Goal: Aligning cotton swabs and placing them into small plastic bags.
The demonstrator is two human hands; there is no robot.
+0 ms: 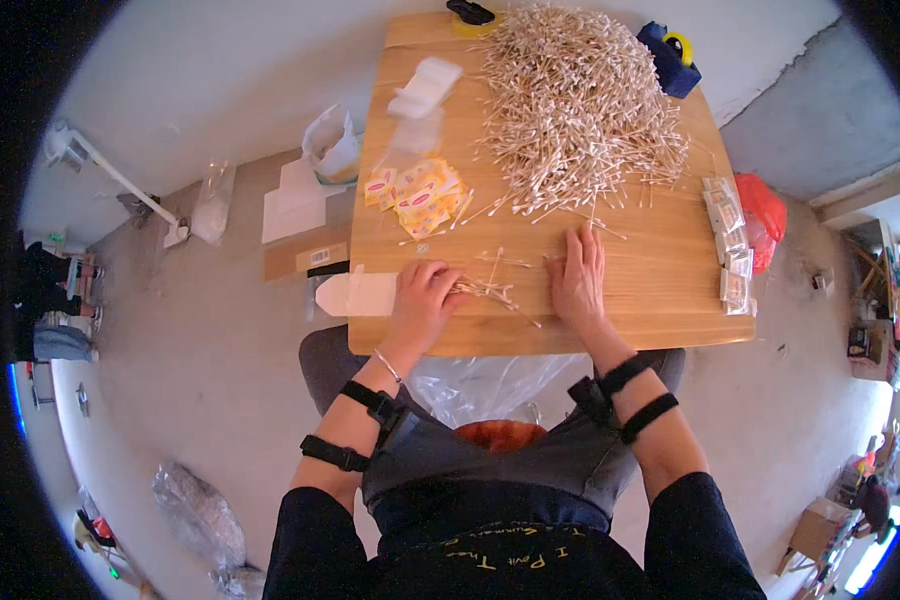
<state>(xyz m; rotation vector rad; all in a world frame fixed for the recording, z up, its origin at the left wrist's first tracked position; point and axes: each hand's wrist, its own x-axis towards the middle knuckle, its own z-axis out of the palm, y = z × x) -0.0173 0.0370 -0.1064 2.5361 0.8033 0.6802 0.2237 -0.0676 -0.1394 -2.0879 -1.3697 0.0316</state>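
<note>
Nearby, white packet (368, 295), left hand (426, 300) holding swabs (478, 288)

And there it was, yellow lettering (515, 545) across the black shirt (420, 530), below the left grip (427, 300) and right grip (578, 275)! Just beyond the left grip, red labels showed on yellow cards (422, 195), too small to read; farther left, brown cardboard (282, 266) carried a white label (320, 259), its print blurred!

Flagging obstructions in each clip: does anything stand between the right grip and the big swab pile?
Only a few loose swabs, lying on the tabletop between the right grip and the swab pile; nothing larger is visible there.
</note>
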